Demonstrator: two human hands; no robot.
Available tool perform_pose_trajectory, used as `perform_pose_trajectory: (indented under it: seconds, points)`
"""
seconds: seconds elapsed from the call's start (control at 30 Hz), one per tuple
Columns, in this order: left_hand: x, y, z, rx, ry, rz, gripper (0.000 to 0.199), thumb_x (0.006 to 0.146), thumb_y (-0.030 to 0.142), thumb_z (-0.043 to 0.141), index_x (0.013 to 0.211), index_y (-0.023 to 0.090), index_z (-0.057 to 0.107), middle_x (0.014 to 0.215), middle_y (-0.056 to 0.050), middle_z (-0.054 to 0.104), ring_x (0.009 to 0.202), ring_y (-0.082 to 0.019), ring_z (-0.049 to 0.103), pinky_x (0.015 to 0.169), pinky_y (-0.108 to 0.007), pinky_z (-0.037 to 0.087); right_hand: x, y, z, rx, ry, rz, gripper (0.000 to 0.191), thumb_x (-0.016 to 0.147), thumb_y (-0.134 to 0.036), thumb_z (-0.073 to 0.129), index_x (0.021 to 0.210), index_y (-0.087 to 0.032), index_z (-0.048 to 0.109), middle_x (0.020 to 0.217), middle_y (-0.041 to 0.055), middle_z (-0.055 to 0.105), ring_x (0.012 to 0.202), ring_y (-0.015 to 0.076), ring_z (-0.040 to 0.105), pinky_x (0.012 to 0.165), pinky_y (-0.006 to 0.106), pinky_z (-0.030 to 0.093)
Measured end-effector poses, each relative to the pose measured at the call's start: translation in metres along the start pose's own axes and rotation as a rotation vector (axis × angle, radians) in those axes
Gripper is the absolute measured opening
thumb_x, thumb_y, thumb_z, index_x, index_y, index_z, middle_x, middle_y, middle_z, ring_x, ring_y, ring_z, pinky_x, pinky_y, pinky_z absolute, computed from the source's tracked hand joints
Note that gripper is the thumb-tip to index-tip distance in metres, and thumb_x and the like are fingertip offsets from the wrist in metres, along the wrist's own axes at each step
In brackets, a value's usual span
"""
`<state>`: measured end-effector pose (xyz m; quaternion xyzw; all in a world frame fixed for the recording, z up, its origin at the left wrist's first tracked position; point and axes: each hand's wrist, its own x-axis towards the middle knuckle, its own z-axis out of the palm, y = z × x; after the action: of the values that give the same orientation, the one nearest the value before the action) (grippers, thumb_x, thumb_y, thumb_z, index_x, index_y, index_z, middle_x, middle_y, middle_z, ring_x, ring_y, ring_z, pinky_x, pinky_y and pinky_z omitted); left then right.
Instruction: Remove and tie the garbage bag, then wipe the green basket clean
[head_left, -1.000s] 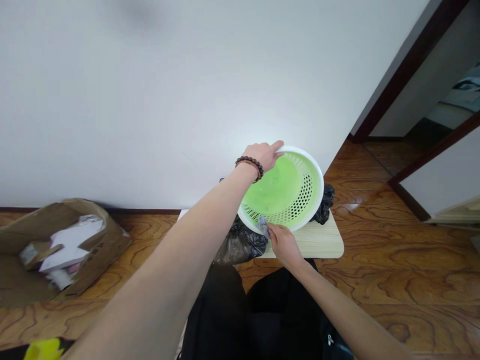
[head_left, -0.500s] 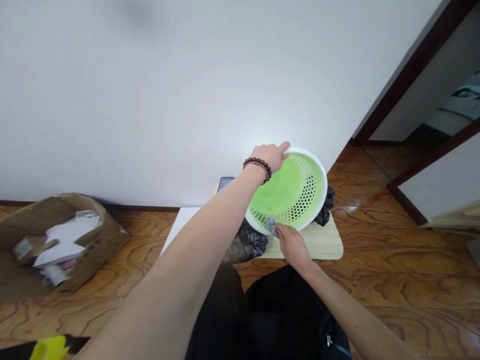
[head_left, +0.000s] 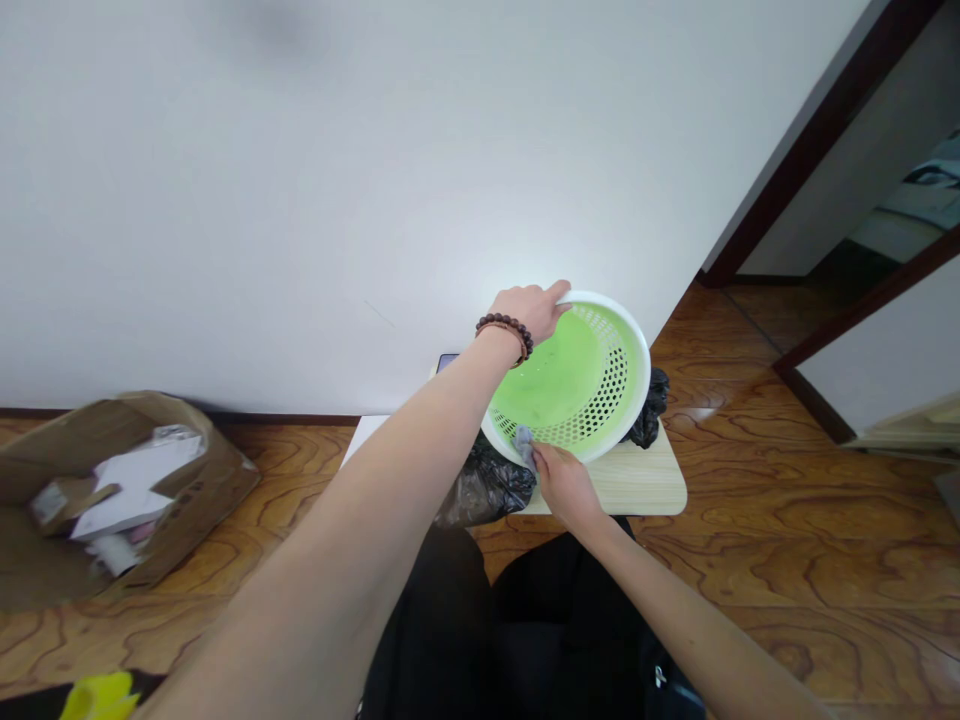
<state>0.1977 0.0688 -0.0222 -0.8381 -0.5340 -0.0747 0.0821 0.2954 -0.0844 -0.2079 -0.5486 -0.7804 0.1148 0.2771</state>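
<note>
A round colander [head_left: 592,400], green inside with a white rim, is tilted above a small light-wood table [head_left: 637,480]. Its far-left rim is gripped by my left hand [head_left: 529,310], which wears a beaded bracelet [head_left: 506,325]. My right hand [head_left: 562,480] pinches a greyish cloth [head_left: 524,441] against the near rim. Black plastic bags [head_left: 495,485] lie on the table below the colander, and another dark bag [head_left: 651,410] shows past its right side. My left arm hides part of the table and the colander's left edge.
Behind the table rises a white wall [head_left: 300,200]. An open cardboard box [head_left: 202,480] with papers and packaging stands on the wooden floor [head_left: 750,480] at left. A phone [head_left: 445,361] lies at the table's back left. A dark door frame [head_left: 810,150] is at right.
My right hand has slid the cloth left along the near rim. The colander and my left hand have shifted slightly left.
</note>
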Motion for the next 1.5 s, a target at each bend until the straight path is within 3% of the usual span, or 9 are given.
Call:
perform_pose_trajectory:
  seconds: [0.13, 0.37, 0.53, 0.67, 0.93, 1.1, 1.23, 1.37, 1.5]
  points:
    - [-0.002, -0.003, 0.001, 0.000, 0.004, 0.005, 0.045, 0.089, 0.050, 0.020, 0.124, 0.029, 0.040, 0.094, -0.009, 0.064, 0.080, -0.023, 0.059, 0.067, -0.034, 0.040, 0.001, -0.005, 0.002, 0.005, 0.021, -0.053, 0.027, 0.091, -0.017, 0.033, 0.109, -0.017, 0.054, 0.092, 0.0074, 0.065, 0.086, 0.0179, 0.058, 0.079, 0.028, 0.043]
    - [0.000, 0.001, 0.001, -0.014, 0.000, 0.012, 0.044, 0.089, 0.048, 0.021, 0.123, 0.029, 0.041, 0.096, -0.010, 0.064, 0.081, -0.023, 0.059, 0.067, -0.035, 0.040, -0.010, 0.037, -0.021, -0.167, -0.012, -0.093, 0.025, 0.089, -0.012, 0.035, 0.100, -0.016, 0.056, 0.083, 0.0077, 0.064, 0.082, 0.0185, 0.058, 0.083, 0.032, 0.040]
    - [0.005, 0.012, -0.001, -0.028, -0.015, 0.004, 0.042, 0.089, 0.046, 0.023, 0.121, 0.028, 0.043, 0.099, -0.010, 0.064, 0.084, -0.024, 0.059, 0.067, -0.035, 0.041, 0.002, 0.007, -0.010, -0.131, -0.041, 0.052, 0.024, 0.091, -0.017, 0.033, 0.096, -0.018, 0.057, 0.074, 0.0047, 0.064, 0.068, 0.0170, 0.058, 0.063, 0.025, 0.039]
    - [0.003, 0.008, 0.000, -0.016, -0.017, 0.002, 0.044, 0.089, 0.047, 0.021, 0.123, 0.028, 0.042, 0.098, -0.010, 0.064, 0.083, -0.025, 0.059, 0.068, -0.036, 0.041, 0.010, -0.013, 0.000, -0.068, -0.031, 0.055, 0.025, 0.093, -0.019, 0.032, 0.101, -0.018, 0.055, 0.075, 0.0046, 0.065, 0.067, 0.0163, 0.059, 0.060, 0.024, 0.038]
    - [0.000, 0.004, 0.002, -0.029, -0.001, 0.012, 0.044, 0.089, 0.047, 0.021, 0.123, 0.028, 0.041, 0.097, -0.010, 0.064, 0.082, -0.024, 0.059, 0.067, -0.036, 0.040, -0.011, 0.042, -0.024, -0.177, -0.024, -0.071, 0.026, 0.089, -0.012, 0.034, 0.102, -0.015, 0.056, 0.087, 0.0091, 0.063, 0.085, 0.0191, 0.057, 0.084, 0.032, 0.039]
    - [0.001, 0.010, 0.001, -0.025, 0.000, 0.009, 0.042, 0.089, 0.046, 0.023, 0.120, 0.027, 0.044, 0.097, -0.010, 0.064, 0.084, -0.025, 0.059, 0.067, -0.035, 0.040, -0.004, 0.013, -0.004, -0.087, -0.007, 0.023, 0.026, 0.091, -0.016, 0.032, 0.103, -0.016, 0.055, 0.083, 0.0076, 0.064, 0.078, 0.0189, 0.058, 0.073, 0.029, 0.043]
    - [-0.001, 0.007, 0.000, 0.009, 0.001, 0.013, 0.044, 0.089, 0.048, 0.020, 0.121, 0.027, 0.042, 0.096, -0.010, 0.064, 0.080, -0.024, 0.059, 0.066, -0.035, 0.041, -0.003, -0.002, 0.005, 0.013, 0.023, -0.002, 0.027, 0.092, -0.015, 0.031, 0.110, -0.016, 0.052, 0.090, 0.0079, 0.064, 0.085, 0.0181, 0.058, 0.077, 0.028, 0.043]
    - [-0.003, 0.001, 0.002, 0.029, 0.007, -0.004, 0.048, 0.089, 0.051, 0.016, 0.123, 0.028, 0.040, 0.094, -0.010, 0.063, 0.080, -0.024, 0.059, 0.067, -0.036, 0.041, -0.010, 0.023, -0.005, -0.028, -0.002, -0.102, 0.028, 0.090, -0.012, 0.035, 0.111, -0.016, 0.053, 0.094, 0.0084, 0.064, 0.090, 0.0181, 0.057, 0.086, 0.032, 0.042]
    - [-0.003, 0.000, 0.004, 0.037, 0.005, -0.021, 0.049, 0.088, 0.053, 0.016, 0.123, 0.028, 0.040, 0.094, -0.009, 0.063, 0.079, -0.023, 0.059, 0.067, -0.035, 0.040, -0.014, 0.045, -0.015, -0.078, 0.025, -0.092, 0.028, 0.090, -0.013, 0.034, 0.111, -0.015, 0.053, 0.094, 0.0087, 0.064, 0.091, 0.0177, 0.056, 0.090, 0.033, 0.039]
